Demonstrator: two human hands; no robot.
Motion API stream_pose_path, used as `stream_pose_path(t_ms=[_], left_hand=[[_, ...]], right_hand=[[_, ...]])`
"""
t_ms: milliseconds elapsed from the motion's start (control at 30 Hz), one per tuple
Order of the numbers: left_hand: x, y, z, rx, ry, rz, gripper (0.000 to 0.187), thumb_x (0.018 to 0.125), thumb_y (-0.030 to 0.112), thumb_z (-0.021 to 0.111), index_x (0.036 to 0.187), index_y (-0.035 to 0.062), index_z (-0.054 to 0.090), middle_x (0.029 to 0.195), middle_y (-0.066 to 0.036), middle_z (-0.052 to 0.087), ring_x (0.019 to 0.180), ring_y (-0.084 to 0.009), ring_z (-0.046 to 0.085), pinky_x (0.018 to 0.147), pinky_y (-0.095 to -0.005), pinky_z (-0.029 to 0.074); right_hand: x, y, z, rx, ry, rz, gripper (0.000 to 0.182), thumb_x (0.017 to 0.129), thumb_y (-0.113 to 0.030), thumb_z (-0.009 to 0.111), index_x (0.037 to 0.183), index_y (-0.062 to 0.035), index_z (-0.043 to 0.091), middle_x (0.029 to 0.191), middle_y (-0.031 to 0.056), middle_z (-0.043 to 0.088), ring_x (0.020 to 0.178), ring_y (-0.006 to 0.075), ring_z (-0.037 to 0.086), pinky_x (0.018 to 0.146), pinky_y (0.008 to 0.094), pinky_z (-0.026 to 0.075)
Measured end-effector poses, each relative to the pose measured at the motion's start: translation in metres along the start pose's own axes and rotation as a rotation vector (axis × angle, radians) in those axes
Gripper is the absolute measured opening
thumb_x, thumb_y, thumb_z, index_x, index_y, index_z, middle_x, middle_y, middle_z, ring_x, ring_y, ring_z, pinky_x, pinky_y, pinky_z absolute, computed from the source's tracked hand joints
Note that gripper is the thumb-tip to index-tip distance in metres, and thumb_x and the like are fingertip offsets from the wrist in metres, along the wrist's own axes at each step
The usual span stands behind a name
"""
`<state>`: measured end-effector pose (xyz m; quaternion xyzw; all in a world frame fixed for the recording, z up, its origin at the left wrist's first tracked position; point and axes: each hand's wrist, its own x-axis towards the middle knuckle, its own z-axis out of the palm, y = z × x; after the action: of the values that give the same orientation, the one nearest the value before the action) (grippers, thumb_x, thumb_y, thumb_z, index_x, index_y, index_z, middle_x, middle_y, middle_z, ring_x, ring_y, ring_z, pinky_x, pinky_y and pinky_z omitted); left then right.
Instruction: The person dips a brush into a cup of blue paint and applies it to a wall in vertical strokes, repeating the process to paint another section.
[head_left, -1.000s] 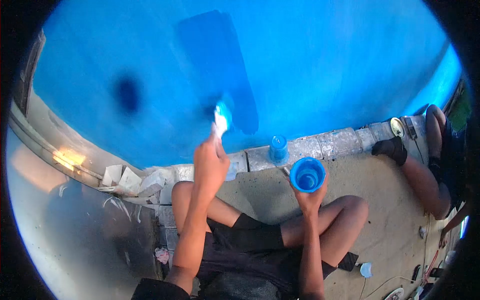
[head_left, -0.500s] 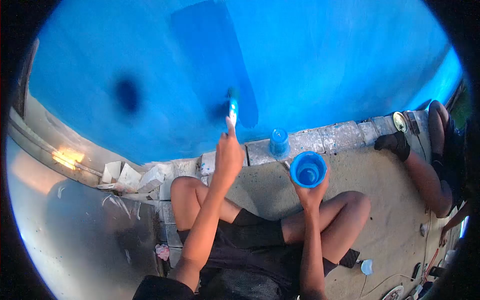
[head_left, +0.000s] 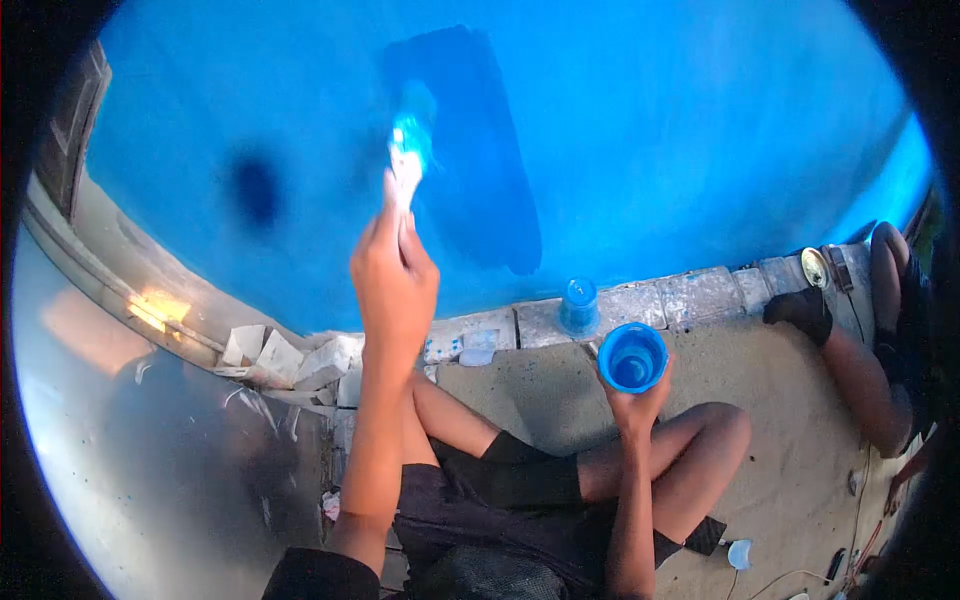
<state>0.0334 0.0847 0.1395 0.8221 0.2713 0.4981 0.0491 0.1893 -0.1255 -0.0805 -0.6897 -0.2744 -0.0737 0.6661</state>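
Observation:
My left hand grips a paintbrush by its pale handle, bristles pointing up. Its blue-smeared head overlaps the left edge of a darker blue patch on the blue wall. Lower down on the right, my right hand is wrapped round a blue cup, tilted so that its open mouth faces me and blue paint shows inside. A second blue-tinted cup stands on the stone ledge just beyond it.
A stone ledge runs along the wall's foot. White box-like pieces lie at left beside a shiny dark sheet. Another person's leg is at right, near a round tin. Cables and a blue mask lie lower right.
My left hand with the paintbrush has moved up and left, from the patch's lower part to its left edge. The right hand still holds the cup; the whole view has shifted slightly.

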Motion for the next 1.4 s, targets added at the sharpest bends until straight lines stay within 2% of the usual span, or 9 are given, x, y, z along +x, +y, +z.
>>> stream_pose_path(t_ms=[133, 267, 500, 633, 733, 833, 933, 1100, 1400], left_hand=[[0.015, -0.02, 0.015, 0.15, -0.179, -0.096, 0.048, 0.093, -0.003, 0.047, 0.141, -0.0068, 0.048, 0.09, -0.034, 0.062, 0.077, -0.047, 0.064, 0.064, -0.0482, 0.048], [-0.027, -0.026, 0.036, 0.127, -0.37, -0.252, 0.055, 0.092, -0.007, 0.049, 0.145, -0.0149, 0.036, 0.092, -0.032, 0.063, 0.086, -0.0444, 0.064, 0.071, -0.0518, 0.048], [-0.103, -0.077, 0.073, 0.213, -0.643, -0.309, 0.056, 0.084, -0.003, 0.057, 0.137, -0.0147, 0.047, 0.085, -0.033, 0.065, 0.082, -0.0483, 0.066, 0.076, -0.0521, 0.054], [-0.093, -0.065, 0.034, 0.242, -0.599, -0.161, 0.047, 0.085, -0.003, 0.053, 0.131, -0.013, 0.052, 0.088, -0.031, 0.066, 0.083, -0.0482, 0.065, 0.073, -0.0528, 0.053], [-0.047, -0.025, -0.004, 0.123, -0.288, -0.208, 0.042, 0.091, -0.002, 0.051, 0.132, -0.0069, 0.056, 0.086, -0.032, 0.064, 0.081, -0.049, 0.064, 0.067, -0.0522, 0.048], [0.001, -0.002, -0.021, 0.061, -0.037, 0.018, 0.046, 0.092, -0.002, 0.05, 0.138, -0.007, 0.051, 0.082, -0.03, 0.063, 0.074, -0.0467, 0.063, 0.064, -0.0515, 0.046], [0.02, -0.011, -0.007, 0.137, -0.04, 0.058, 0.047, 0.092, -0.003, 0.051, 0.139, -0.0069, 0.05, 0.086, -0.029, 0.065, 0.076, -0.0456, 0.064, 0.065, -0.0512, 0.047], [-0.023, -0.033, 0.035, 0.153, -0.359, -0.19, 0.06, 0.09, -0.005, 0.051, 0.146, -0.013, 0.034, 0.087, -0.033, 0.063, 0.085, -0.0461, 0.064, 0.072, -0.0531, 0.05], [-0.084, -0.058, 0.035, 0.27, -0.592, -0.152, 0.05, 0.089, 0.0, 0.054, 0.138, -0.0046, 0.051, 0.086, -0.03, 0.067, 0.081, -0.0466, 0.066, 0.071, -0.0529, 0.051]], right_hand=[[0.0, -0.007, 0.005, 0.004, -0.012, -0.009, 0.061, 0.068, -0.018, 0.09, 0.118, -0.0045, 0.057, 0.108, 0.0106, 0.064, 0.098, 0.0226, 0.064, 0.086, 0.0359, 0.05], [-0.004, 0.003, 0.004, 0.019, -0.002, 0.019, 0.066, 0.066, -0.017, 0.091, 0.121, -0.0044, 0.056, 0.111, 0.0108, 0.063, 0.101, 0.0232, 0.063, 0.088, 0.0369, 0.05], [0.001, -0.008, 0.003, 0.052, -0.022, -0.037, 0.069, 0.064, -0.016, 0.093, 0.121, -0.0042, 0.056, 0.112, 0.0106, 0.063, 0.102, 0.0234, 0.063, 0.089, 0.0372, 0.05], [0.002, -0.012, 0.001, 0.114, 0.018, -0.025, 0.066, 0.065, -0.017, 0.092, 0.12, -0.0047, 0.058, 0.11, 0.01, 0.063, 0.1, 0.023, 0.063, 0.088, 0.0365, 0.05], [0.003, -0.01, -0.002, 0.098, 0.022, -0.021, 0.066, 0.066, -0.017, 0.092, 0.12, -0.0046, 0.057, 0.111, 0.0103, 0.063, 0.101, 0.0224, 0.063, 0.088, 0.0361, 0.05], [0.007, -0.016, -0.002, 0.097, 0.01, -0.042, 0.065, 0.066, -0.017, 0.092, 0.12, -0.0044, 0.057, 0.112, 0.0105, 0.063, 0.102, 0.0226, 0.063, 0.088, 0.0358, 0.05], [0.008, -0.028, 0.003, 0.109, 0.001, -0.005, 0.066, 0.066, -0.017, 0.092, 0.121, -0.0042, 0.057, 0.113, 0.0107, 0.063, 0.102, 0.023, 0.063, 0.089, 0.036, 0.05], [0.008, -0.014, 0.003, 0.056, 0.012, -0.044, 0.068, 0.066, -0.017, 0.092, 0.123, -0.004, 0.057, 0.113, 0.0106, 0.064, 0.102, 0.0234, 0.063, 0.09, 0.0365, 0.05], [0.006, -0.016, 0.001, 0.12, 0.02, -0.05, 0.07, 0.065, -0.018, 0.092, 0.123, -0.0037, 0.057, 0.112, 0.0112, 0.064, 0.1, 0.0235, 0.064, 0.088, 0.0361, 0.051]])
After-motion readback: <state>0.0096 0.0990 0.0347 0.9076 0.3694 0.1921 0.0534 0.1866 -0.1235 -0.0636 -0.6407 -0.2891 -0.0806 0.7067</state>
